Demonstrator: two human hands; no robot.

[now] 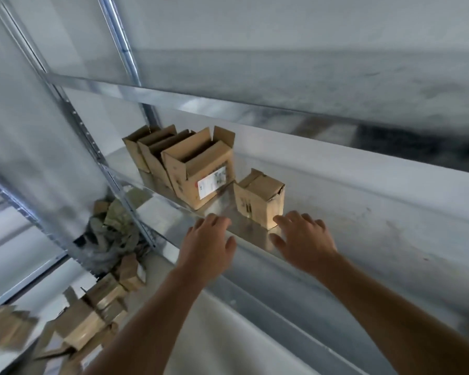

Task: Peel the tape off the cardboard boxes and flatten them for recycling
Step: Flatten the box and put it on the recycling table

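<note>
Galvanised metal shelving fills the view; work is done at its middle shelf [363,217]. Nothing is gripped: the left hand [209,239] and right hand [302,235] are held palm down with fingers spread and relaxed over the front edge. They are set either side of the small closed box [259,198], presumably so it can be taken from both sides. Whether the right fingertips touch its lower corner cannot be told through the blur. The box stands near the front edge, long axis apparently upright, flaps upward, one vertical corner turned towards the person. A labelled open box [201,171] stands just beside it.
</note>
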